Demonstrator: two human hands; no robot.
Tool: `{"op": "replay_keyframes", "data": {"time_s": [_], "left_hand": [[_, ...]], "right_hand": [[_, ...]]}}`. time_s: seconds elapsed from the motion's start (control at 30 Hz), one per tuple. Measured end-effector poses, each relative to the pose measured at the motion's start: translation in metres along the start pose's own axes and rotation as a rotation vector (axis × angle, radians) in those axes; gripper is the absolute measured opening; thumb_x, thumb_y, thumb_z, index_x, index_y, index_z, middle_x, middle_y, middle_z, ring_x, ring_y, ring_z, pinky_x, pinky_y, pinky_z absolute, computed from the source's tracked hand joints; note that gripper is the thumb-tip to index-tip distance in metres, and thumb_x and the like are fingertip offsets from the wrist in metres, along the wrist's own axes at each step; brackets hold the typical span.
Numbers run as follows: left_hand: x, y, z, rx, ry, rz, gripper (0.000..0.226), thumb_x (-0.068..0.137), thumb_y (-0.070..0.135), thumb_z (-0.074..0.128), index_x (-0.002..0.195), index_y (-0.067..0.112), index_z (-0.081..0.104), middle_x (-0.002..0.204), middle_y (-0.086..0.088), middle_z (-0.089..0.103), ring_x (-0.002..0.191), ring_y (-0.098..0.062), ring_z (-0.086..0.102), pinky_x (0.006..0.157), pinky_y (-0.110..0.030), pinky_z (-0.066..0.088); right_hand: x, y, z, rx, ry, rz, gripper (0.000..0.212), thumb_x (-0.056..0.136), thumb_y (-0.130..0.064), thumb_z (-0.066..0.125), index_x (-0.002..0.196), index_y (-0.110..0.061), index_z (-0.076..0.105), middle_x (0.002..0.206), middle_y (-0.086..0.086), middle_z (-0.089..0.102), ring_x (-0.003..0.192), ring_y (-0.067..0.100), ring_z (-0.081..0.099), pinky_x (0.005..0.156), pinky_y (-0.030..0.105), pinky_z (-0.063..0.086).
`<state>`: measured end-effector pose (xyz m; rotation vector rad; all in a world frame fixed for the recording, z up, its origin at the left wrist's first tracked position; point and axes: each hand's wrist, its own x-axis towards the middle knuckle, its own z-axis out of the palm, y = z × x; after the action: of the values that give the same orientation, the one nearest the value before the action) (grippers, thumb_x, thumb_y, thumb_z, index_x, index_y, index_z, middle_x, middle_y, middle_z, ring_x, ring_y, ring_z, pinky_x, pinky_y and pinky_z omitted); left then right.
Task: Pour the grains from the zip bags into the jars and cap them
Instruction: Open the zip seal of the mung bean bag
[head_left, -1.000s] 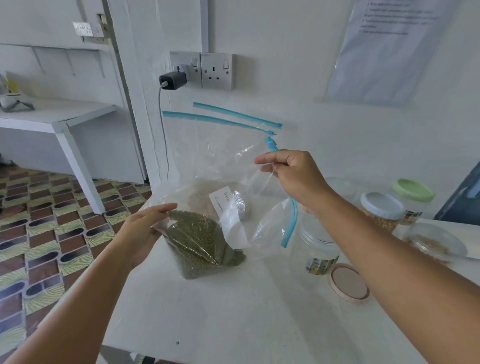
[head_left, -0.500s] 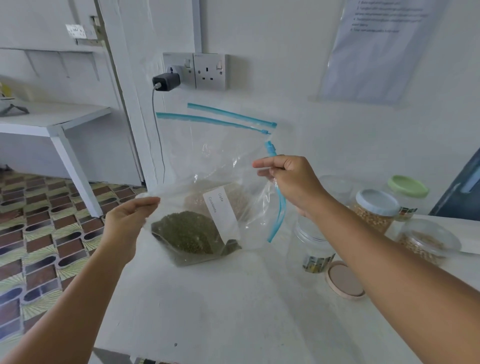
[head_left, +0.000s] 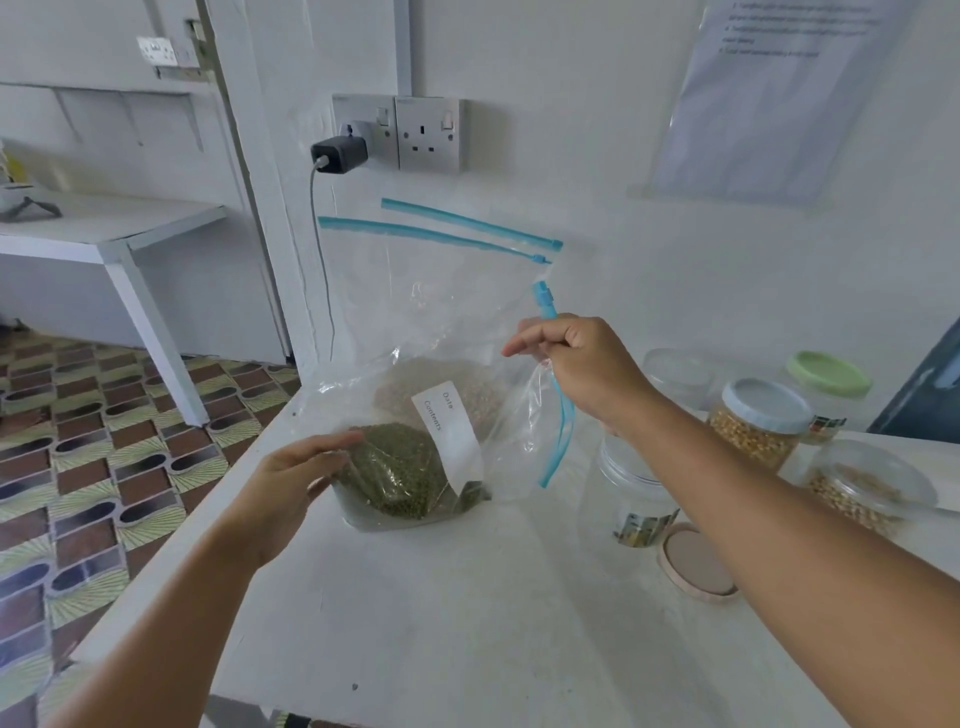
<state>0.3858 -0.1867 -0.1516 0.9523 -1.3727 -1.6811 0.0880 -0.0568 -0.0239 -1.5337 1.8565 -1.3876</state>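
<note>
A clear zip bag (head_left: 415, 467) of green grains, with a white label, hangs low over the white table (head_left: 467, 623). My right hand (head_left: 582, 364) pinches its blue zip edge at the bag's right side. My left hand (head_left: 296, 478) lies flat against the bag's lower left corner, fingers apart. Behind it stands a second zip bag (head_left: 441, 291) with brownish grains, its blue zip strips open at the top. An open clear jar (head_left: 634, 483) stands under my right forearm, with its beige lid (head_left: 696, 566) flat on the table beside it.
At the right stand a blue-lidded jar of yellow kernels (head_left: 758, 421), a green-lidded jar (head_left: 826, 384), a clear empty jar (head_left: 675, 374) and a jar of brown grains (head_left: 862, 488). The table's left edge drops to a tiled floor. A charger cable (head_left: 317, 249) hangs from the wall socket.
The green-grain bag has sunk lower toward the table, and my left hand has slid from under its corner to its side. My right hand keeps its pinch on the zip edge.
</note>
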Motion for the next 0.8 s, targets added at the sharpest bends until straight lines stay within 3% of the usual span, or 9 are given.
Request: {"op": "replay_keyframes", "data": {"time_s": [0.07,0.2,0.3,0.47,0.57,0.63,0.7,0.8], "left_hand": [[0.004,-0.005,0.003,0.019,0.059,0.046,0.027,0.099,-0.004,0.059,0.107,0.012,0.08,0.122,-0.005,0.076,0.119,-0.02,0.067,0.101,-0.029,0.048],[0.011,-0.007,0.002,-0.024,0.166,0.103,0.028,0.101,0.0,0.06,0.114,0.016,0.078,0.115,0.003,0.078,0.119,-0.017,0.065,0.116,-0.039,0.042],[0.006,0.012,-0.001,-0.184,0.209,0.09,0.028,0.103,0.003,0.055,0.116,0.015,0.076,0.128,-0.005,0.073,0.123,-0.02,0.062,0.116,-0.041,0.041],[0.0,0.03,0.0,-0.276,0.208,0.114,0.024,0.104,0.01,0.057,0.121,0.016,0.072,0.121,-0.01,0.075,0.117,-0.022,0.07,0.106,-0.04,0.049],[0.003,0.035,0.006,-0.166,0.334,0.153,0.021,0.095,0.005,0.071,0.112,0.018,0.072,0.109,-0.012,0.077,0.096,-0.016,0.073,0.098,-0.034,0.054],[0.005,0.041,0.005,-0.138,0.407,0.219,0.024,0.087,0.0,0.078,0.099,0.019,0.071,0.088,-0.006,0.074,0.084,-0.016,0.068,0.1,-0.035,0.054],[0.008,0.045,0.002,-0.152,0.424,0.255,0.031,0.083,-0.002,0.082,0.097,0.02,0.066,0.073,0.002,0.067,0.079,-0.015,0.065,0.1,-0.035,0.052],[0.011,0.047,-0.002,-0.229,0.318,0.178,0.025,0.09,0.006,0.077,0.104,0.02,0.062,0.081,0.003,0.072,0.08,-0.013,0.067,0.092,-0.034,0.052]], "right_hand": [[0.0,0.002,0.001,-0.072,-0.021,-0.012,0.053,0.103,0.007,0.042,0.095,-0.026,0.082,0.122,-0.013,0.068,0.107,-0.013,0.064,0.111,0.023,0.047],[0.002,0.009,-0.003,-0.152,-0.024,0.001,0.052,0.103,0.007,0.039,0.099,-0.024,0.082,0.121,-0.014,0.07,0.116,0.006,0.067,0.112,0.03,0.048],[0.005,0.014,-0.005,-0.126,-0.008,0.017,0.052,0.103,0.006,0.041,0.098,-0.027,0.081,0.123,-0.012,0.071,0.115,0.007,0.068,0.112,0.034,0.049],[0.012,0.02,-0.003,-0.158,0.016,0.039,0.052,0.101,0.004,0.044,0.096,-0.032,0.082,0.116,-0.014,0.074,0.112,0.003,0.067,0.109,0.035,0.052],[0.014,0.02,-0.003,-0.178,0.032,0.038,0.053,0.1,0.005,0.044,0.098,-0.031,0.082,0.116,-0.008,0.075,0.111,0.006,0.068,0.108,0.034,0.052],[0.016,0.02,-0.005,-0.173,0.075,0.052,0.054,0.098,0.006,0.043,0.099,-0.031,0.082,0.114,-0.005,0.075,0.111,0.009,0.068,0.107,0.033,0.052],[0.015,0.02,-0.009,-0.156,0.111,0.087,0.056,0.095,0.006,0.041,0.098,-0.032,0.082,0.11,-0.003,0.075,0.11,0.011,0.067,0.104,0.029,0.052],[0.012,0.019,-0.01,-0.162,0.088,0.128,0.054,0.097,0.005,0.041,0.104,-0.031,0.081,0.108,-0.001,0.074,0.111,0.008,0.064,0.088,0.013,0.046]]}}
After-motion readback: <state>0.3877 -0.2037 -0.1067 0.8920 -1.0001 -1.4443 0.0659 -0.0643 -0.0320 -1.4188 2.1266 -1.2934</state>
